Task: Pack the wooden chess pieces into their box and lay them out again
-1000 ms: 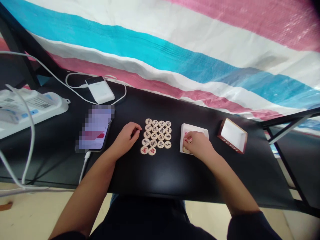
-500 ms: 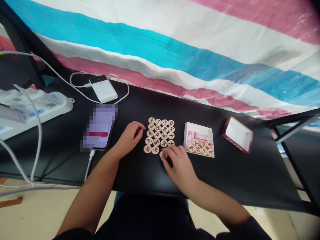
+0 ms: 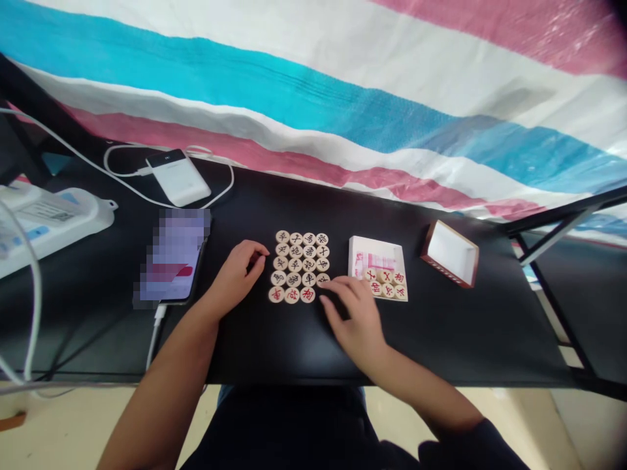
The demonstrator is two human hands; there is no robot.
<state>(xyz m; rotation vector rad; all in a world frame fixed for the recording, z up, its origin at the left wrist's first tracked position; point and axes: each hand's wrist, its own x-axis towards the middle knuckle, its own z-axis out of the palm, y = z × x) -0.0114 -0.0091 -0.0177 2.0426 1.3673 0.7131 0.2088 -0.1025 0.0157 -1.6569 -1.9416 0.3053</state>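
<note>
Round wooden Chinese chess pieces (image 3: 295, 265) lie in rows on the black table, most marked in black, with a red-marked row nearest me. At the right end of that row is a red-marked piece (image 3: 307, 295). Just right of it my right hand (image 3: 353, 314) is open, thumb and fingers apart, holding nothing visible; its fingertips are beside the last black-marked piece (image 3: 322, 280). My left hand (image 3: 241, 269) rests left of the rows, loosely curled with a gap between thumb and forefinger and nothing seen in it. A white box tray (image 3: 400, 253) holds several red-marked pieces, partly hidden by my right hand.
An open box lid (image 3: 451, 254) stands at the right. On the left lie a phone (image 3: 183, 254) with a plugged cable, a white power bank (image 3: 179, 179) and a power strip (image 3: 73, 212). Striped plastic sheeting (image 3: 294, 91) hangs behind the table.
My right hand has let go of the red-marked piece, which now sits in line with the nearest row, and has shifted right of it. My left hand keeps its place. The view has shifted slightly.
</note>
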